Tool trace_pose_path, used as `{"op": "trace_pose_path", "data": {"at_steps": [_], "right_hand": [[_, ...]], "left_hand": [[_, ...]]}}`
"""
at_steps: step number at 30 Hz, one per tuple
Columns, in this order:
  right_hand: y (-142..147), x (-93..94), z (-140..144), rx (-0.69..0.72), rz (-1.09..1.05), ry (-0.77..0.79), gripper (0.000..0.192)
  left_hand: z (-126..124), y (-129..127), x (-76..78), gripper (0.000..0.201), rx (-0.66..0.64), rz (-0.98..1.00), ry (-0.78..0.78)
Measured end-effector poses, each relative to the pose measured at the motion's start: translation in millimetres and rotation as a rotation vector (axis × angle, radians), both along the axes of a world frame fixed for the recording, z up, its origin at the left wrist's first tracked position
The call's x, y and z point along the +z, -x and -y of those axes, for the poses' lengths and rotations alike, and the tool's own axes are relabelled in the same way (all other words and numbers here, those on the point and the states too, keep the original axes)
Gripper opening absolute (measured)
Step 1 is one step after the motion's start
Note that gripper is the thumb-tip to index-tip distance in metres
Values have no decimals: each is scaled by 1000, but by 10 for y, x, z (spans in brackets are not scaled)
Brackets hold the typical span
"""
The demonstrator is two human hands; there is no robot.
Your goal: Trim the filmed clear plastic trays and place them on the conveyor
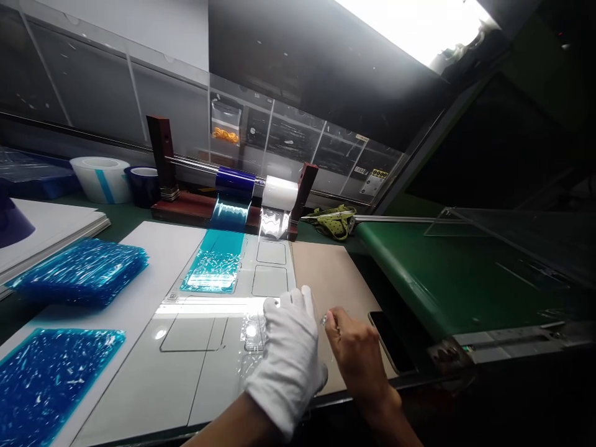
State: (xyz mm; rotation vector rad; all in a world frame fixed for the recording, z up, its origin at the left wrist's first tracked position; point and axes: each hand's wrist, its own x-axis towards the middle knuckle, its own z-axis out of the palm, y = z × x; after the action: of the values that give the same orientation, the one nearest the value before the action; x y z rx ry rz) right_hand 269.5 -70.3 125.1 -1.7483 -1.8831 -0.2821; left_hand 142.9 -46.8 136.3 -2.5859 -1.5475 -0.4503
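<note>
My left hand (pixel 288 357), in a white glove, lies palm down on the pale, line-marked work board (pixel 144 379), its fingers pointing away from me and the thumb apart. Beside and partly under it is a strip of clear film (pixel 251 332). To its right, my bare right hand (pixel 356 347) is closed in a pinch above a tan board (pixel 326 270). A small shiny clear bit of film (pixel 324 320) shows at its fingertips. Farther off, a teal film strip (pixel 216 264) hangs from a blue roll (pixel 235 181) onto the work board, next to a clear film roll (pixel 280 194).
Blue film-covered sheets are stacked (pixel 88 267) at left, with another blue sheet (pixel 56 379) nearer. A dark wooden stand (pixel 186 208) holds the rolls. Spare tape rolls (pixel 100 180) stand behind. A phone (pixel 391 341) and a green conveyor belt (pixel 442 273) lie at right.
</note>
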Motion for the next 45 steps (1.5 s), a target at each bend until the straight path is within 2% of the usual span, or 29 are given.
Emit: {"op": "trace_pose_path", "data": {"at_steps": [3,6,9,11,15,17,18,19,20,23,25,26,27,28,30,31,34,37,39,41,43,45], "right_hand": [[60,-54,-5,-20,-9,-25,45],[1,-3,39,16,-81,15,42],[-110,63,90,125,-442,284,41],[-178,83,121,190,-701,458,42],[-289,119,215,286,-890,627,45],[-347,155,305,283,-931,633,44],[-383,176,364,241,-931,556,42],[-425,196,433,173,-927,416,39],[-476,216,514,81,-910,212,36],[-704,260,822,-268,-743,-590,30],[-935,269,1065,-506,-576,-1034,35],[-1077,266,1185,-615,-496,-1188,40],[-1239,256,1296,-720,-429,-1293,44],[-1420,240,1389,-830,-383,-1333,48],[-1831,195,1502,-1032,-361,-1254,53],[-2049,166,1517,-1128,-384,-1115,54],[-2636,56,1453,-1205,-482,-824,50],[-2885,-117,1405,-1249,-530,-660,38],[-2783,-286,1426,-1233,-530,-578,36],[-2496,-488,1435,-1141,-517,-462,38],[-2101,-686,1356,-955,-504,-279,38],[-1695,-846,1147,-705,-485,-56,34]], "left_hand": [[-12,14,19,61,-17,-17,-22],[-107,135,-203,79,-176,257,-21],[-209,276,-476,106,-412,446,44],[-238,334,-574,111,-490,484,86],[-228,344,-533,112,-625,491,129],[-224,321,-490,110,-661,460,129],[-222,306,-484,109,-651,459,121],[-219,291,-492,108,-627,475,104],[-213,276,-512,107,-597,506,79],[-164,234,-599,105,-519,679,52],[-116,219,-639,101,-413,815,181],[-93,217,-649,99,-352,872,275],[-73,218,-654,97,-310,920,360],[-57,218,-658,95,-287,957,424],[-41,211,-671,90,-304,1013,469],[-39,201,-684,88,-323,1029,472],[-45,144,-738,84,-336,1018,490],[-54,90,-775,84,-345,995,469],[-51,77,-768,86,-327,979,456],[-38,84,-738,89,-300,962,479],[-22,103,-697,89,-269,919,510],[-13,130,-664,88,-273,815,416]]}}
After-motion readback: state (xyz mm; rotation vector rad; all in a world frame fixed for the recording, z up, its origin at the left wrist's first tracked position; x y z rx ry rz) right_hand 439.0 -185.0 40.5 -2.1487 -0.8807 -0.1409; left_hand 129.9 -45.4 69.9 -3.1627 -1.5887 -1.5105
